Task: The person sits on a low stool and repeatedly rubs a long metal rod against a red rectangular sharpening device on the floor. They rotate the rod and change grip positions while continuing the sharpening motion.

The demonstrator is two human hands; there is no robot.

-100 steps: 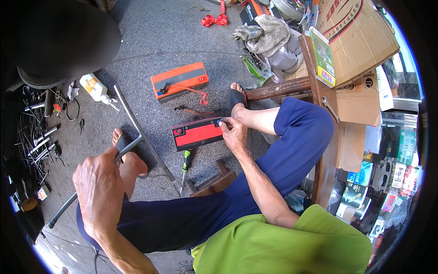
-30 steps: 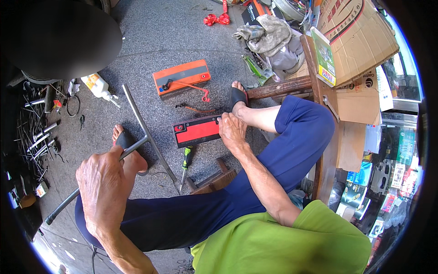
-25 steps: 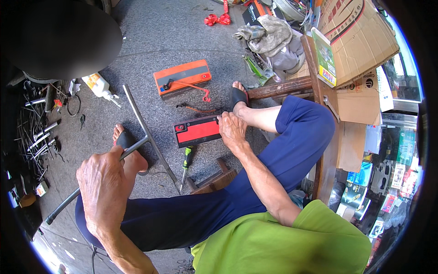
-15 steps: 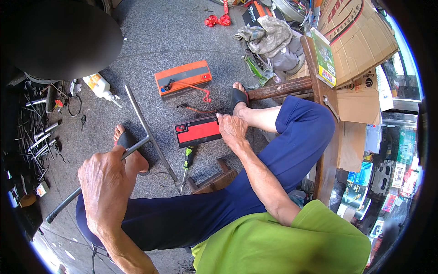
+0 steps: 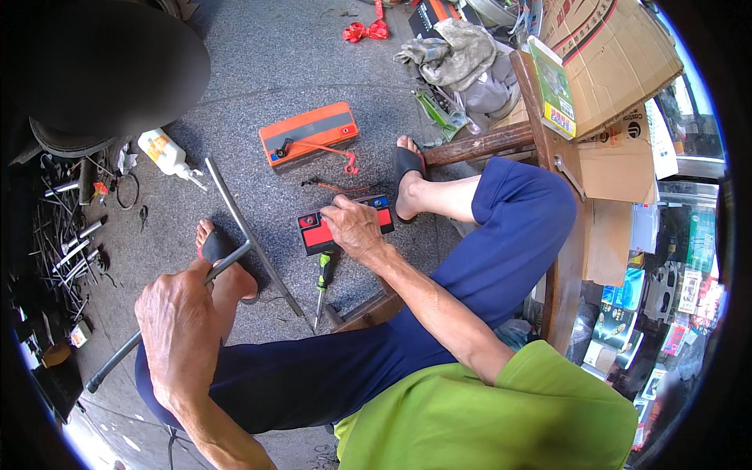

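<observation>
My left hand is closed around one arm of a three-armed metal socket wrench, held over my left knee. A black battery with a red top lies on the floor between my feet. Over its middle is my right hand, fingers curled and pressed together at its top face; whether anything small is pinched there is hidden. The battery's right end shows a blue-marked terminal. A screwdriver with a green and black handle lies against its near side. Beyond it sits an orange battery with an orange lead on top.
A white bottle lies at the left, near a pile of metal tools. A small wooden stool stands close to my legs. On the right are a wooden frame, cardboard boxes and a grey rag.
My right hand has moved left, from the right end of the red-topped battery to over its middle, uncovering the blue-marked terminal. My left hand keeps its hold on the wrench.
</observation>
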